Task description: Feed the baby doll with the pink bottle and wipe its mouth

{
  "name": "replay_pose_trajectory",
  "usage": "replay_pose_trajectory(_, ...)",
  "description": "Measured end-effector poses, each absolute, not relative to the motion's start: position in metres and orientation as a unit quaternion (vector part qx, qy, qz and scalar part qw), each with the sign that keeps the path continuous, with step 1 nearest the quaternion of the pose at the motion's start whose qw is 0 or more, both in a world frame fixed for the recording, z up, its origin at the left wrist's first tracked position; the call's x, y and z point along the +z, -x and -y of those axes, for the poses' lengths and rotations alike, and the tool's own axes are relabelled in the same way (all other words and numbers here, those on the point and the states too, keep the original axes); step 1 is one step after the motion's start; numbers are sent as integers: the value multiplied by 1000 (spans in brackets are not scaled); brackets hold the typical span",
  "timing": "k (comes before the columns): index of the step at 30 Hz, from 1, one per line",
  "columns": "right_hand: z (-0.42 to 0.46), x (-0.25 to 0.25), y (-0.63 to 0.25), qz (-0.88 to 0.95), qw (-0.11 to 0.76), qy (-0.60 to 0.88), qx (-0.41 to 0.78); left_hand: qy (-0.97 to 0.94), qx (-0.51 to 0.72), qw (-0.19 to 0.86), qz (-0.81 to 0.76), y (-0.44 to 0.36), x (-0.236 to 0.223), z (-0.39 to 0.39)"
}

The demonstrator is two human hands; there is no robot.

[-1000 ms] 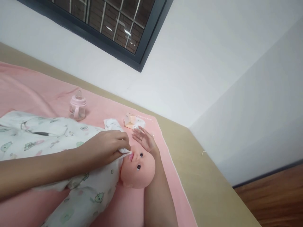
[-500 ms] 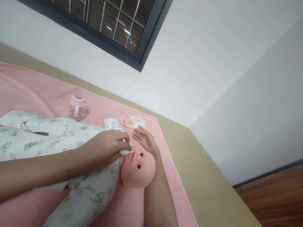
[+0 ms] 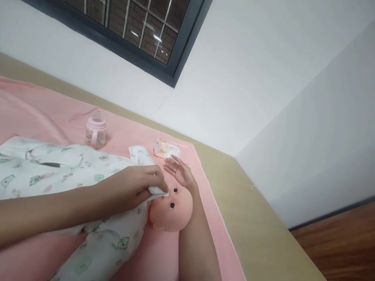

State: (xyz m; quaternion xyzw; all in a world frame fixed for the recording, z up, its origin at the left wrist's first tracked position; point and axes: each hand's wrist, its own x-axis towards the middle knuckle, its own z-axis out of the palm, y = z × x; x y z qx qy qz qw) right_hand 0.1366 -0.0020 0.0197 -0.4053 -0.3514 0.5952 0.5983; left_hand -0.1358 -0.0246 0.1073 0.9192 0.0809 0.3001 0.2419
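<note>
A bald baby doll (image 3: 177,214) lies face up, its head over my right forearm. White clothing with green and pink animal prints (image 3: 99,177) covers its body. My left hand (image 3: 148,181) reaches in from the left and pinches a white tissue (image 3: 158,191) between thumb and fingers. The tissue's tip touches the doll's face at the nose, and it hides most of the mouth. Beyond the doll's head, my right hand (image 3: 180,171) rests palm up with its fingers apart, holding nothing. Its fingertips are close to a small opened soft pack (image 3: 161,148).
A pink-lidded baby bottle (image 3: 96,132) with handles stands upright at the upper left. Everything rests on a pink blanket (image 3: 218,230) over a light wooden surface (image 3: 252,226). Behind are a white wall (image 3: 222,97) and a dark-framed window (image 3: 172,74).
My left hand has moved the tissue slightly right, from beside the doll's mouth up to its nose. More of the tissue shows. My right hand and the doll have hardly moved.
</note>
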Motion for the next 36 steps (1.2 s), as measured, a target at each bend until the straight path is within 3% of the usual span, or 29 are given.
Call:
replay_pose_trajectory(29,1,21,-136,352,593,410,597,-929,328,162,-57,127,84,16)
replay_pose_trajectory(36,1,21,-136,350,592,414,596,-916,268,283,-101,138,118,16)
